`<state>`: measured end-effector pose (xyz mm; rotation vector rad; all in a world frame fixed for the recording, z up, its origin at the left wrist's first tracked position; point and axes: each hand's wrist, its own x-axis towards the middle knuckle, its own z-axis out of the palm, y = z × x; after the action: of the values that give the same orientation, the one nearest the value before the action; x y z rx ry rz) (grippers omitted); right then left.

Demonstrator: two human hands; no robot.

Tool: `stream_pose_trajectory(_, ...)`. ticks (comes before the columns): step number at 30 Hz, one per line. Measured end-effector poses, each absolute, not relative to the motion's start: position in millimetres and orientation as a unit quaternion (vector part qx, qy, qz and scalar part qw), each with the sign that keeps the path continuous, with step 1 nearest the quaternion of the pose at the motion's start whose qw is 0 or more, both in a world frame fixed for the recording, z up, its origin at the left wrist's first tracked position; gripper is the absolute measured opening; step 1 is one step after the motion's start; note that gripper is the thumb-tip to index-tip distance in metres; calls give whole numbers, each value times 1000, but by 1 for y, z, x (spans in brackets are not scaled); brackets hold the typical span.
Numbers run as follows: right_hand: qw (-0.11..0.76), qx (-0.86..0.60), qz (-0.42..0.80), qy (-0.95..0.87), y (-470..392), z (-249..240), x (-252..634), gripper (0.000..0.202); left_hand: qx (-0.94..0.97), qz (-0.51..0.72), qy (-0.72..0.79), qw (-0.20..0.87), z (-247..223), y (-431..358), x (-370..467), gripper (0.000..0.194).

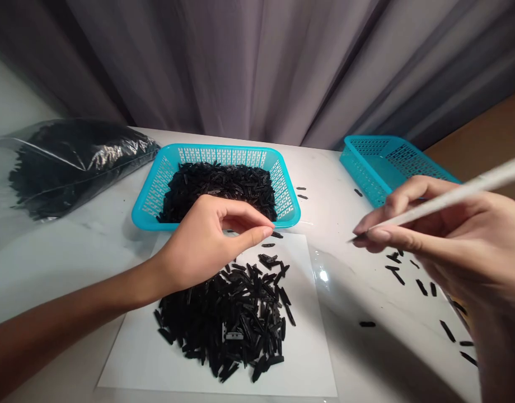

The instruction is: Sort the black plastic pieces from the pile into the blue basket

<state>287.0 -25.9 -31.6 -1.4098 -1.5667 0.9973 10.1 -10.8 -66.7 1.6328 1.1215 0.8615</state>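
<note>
My left hand [207,240] reaches over a pile of small black plastic pieces [224,313] on a white sheet [135,358]. Its thumb and index finger are pinched together. A black piece [276,235] shows right by those fingertips; whether they grip it I cannot tell. On the right, above the table, my right hand [442,235] is closed round a slim white pen-like tool [450,196]. Something dark and pointed [358,238] sticks out at its fingertips; tool tip or black piece, I cannot tell.
A blue basket [218,225] of black pieces stands behind the sheet. Another blue basket [366,173] is at the back right. A clear bag [81,162] of black pieces lies left. Loose pieces [367,324] are scattered on the right; a grey curtain [224,67] hangs behind.
</note>
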Motion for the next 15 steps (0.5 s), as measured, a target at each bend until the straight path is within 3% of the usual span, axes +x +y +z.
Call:
stream_pose_trajectory(5,448,-438,384,-678,-44,-45,244,13,661,347,462,480,-65,-13,12,9)
stream_pose_trajectory(8,458,-384,323,-734,-48,-56,238,17,663,346,460,478,-63,-14,12,8)
stream_pose_trajectory(15,465,-376,316,-737,-50,-71,237,8,666,352,446,483,-60,-17,14,8)
